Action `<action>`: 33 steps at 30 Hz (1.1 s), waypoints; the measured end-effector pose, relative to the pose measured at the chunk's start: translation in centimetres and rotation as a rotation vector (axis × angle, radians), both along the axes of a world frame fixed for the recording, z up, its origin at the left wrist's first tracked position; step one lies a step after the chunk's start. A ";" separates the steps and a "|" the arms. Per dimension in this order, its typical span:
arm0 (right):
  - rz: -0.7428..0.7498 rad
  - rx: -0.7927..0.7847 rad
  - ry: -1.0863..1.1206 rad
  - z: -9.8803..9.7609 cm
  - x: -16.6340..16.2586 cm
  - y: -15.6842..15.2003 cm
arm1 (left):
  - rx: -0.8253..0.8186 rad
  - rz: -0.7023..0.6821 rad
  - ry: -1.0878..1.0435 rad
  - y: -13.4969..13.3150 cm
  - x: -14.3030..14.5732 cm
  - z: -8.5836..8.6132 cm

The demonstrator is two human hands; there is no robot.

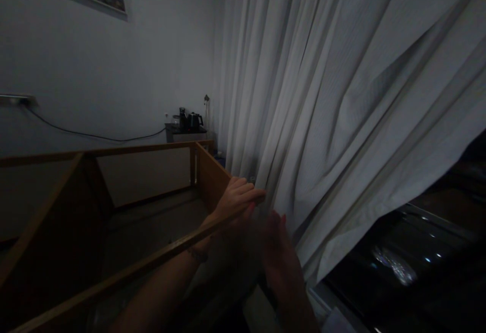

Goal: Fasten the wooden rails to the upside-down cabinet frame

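Observation:
My left hand is at the near right corner of a wooden frame. Its fingers lie over the corner, and a red nail shows just below the edge. The forearm, with a bracelet at the wrist, crosses behind the frame's front rail. My right hand is raised beside that corner, close to the curtain's lower folds. Motion blur and dim light smear its fingers, so what it holds, if anything, cannot be made out.
A long pale curtain hangs along the right side. Beyond the frame, a small stand carries a black kettle. A cable runs along the wall. A dark glossy surface reflects lights at lower right.

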State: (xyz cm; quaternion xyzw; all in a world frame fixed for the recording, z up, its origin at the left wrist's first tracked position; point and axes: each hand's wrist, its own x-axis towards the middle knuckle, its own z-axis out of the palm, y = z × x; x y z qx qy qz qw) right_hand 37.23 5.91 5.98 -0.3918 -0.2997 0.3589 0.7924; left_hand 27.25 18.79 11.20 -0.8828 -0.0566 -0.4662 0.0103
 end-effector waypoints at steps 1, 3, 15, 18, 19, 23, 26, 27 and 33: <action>-0.019 -0.009 -0.023 0.2 0.2 -0.2 | -0.008 -0.008 0.000 -0.1 0.0 0.1; -0.050 -0.022 -0.088 0.8 0.5 -0.7 | -0.018 -0.018 -0.006 -0.2 0.0 0.2; -0.238 0.165 -1.059 3.0 2.0 -2.3 | -0.023 -0.024 -0.023 -0.2 0.0 0.2; -0.169 0.128 -0.918 2.8 1.6 -2.1 | 0.010 -0.021 -0.050 0.0 0.2 0.0; -0.146 0.107 -0.866 2.8 1.4 -2.1 | 0.023 -0.019 -0.063 0.1 0.3 -0.1; -0.071 0.033 -0.623 2.8 0.9 -2.0 | 0.012 -0.010 -0.045 0.1 0.2 -0.1; -0.060 0.002 -0.468 2.2 0.8 -1.9 | -0.014 -0.014 -0.012 -0.1 0.1 0.1; -0.062 -0.007 -0.432 2.0 0.8 -1.9 | -0.016 -0.015 -0.011 -0.2 0.0 0.2; -0.100 -0.019 -0.459 1.3 1.2 -1.6 | -0.036 -0.025 0.003 -0.2 0.0 0.2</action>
